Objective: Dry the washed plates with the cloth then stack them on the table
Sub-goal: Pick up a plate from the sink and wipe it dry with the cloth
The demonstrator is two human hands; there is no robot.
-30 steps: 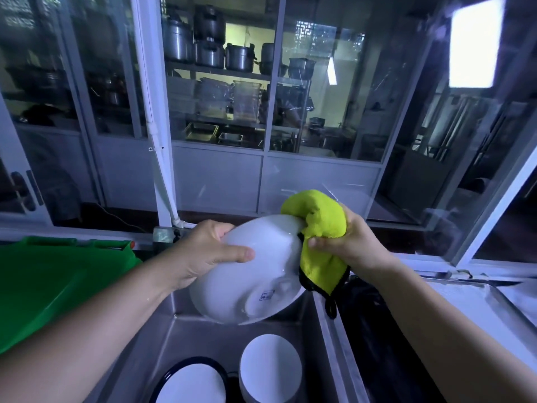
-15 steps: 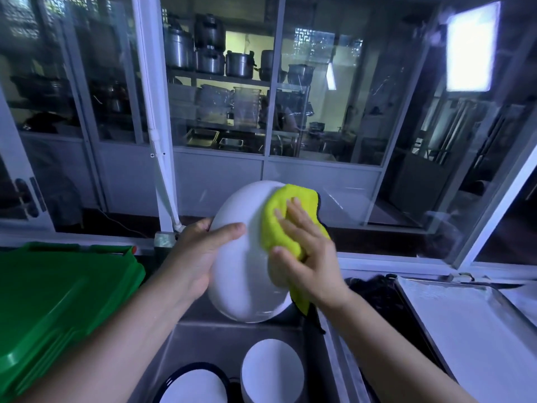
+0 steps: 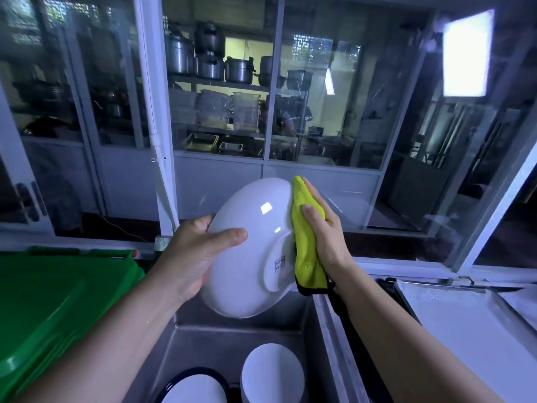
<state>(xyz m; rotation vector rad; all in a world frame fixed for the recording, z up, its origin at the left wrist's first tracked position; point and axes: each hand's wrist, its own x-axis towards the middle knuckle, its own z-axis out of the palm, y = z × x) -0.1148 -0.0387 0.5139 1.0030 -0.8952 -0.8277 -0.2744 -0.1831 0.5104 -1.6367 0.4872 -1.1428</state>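
Observation:
A white plate (image 3: 250, 251) is held tilted above the steel sink (image 3: 215, 344), its underside with a small label facing me. My left hand (image 3: 197, 251) grips its left rim, thumb across the back. My right hand (image 3: 325, 228) holds a yellow cloth (image 3: 308, 242) with a dark edge, folded over the plate's right rim. Down in the sink stand a white plate (image 3: 273, 373) and a dark-rimmed white plate (image 3: 194, 388).
A green plastic lid (image 3: 52, 309) lies left of the sink. A metal tray (image 3: 465, 330) sits on the counter to the right. Glass partition panels (image 3: 220, 112) stand behind the sink, with pots on shelves beyond.
The plate has been turned so its underside faces me again. My right hand slid with the cloth from the plate's face to its right rim.

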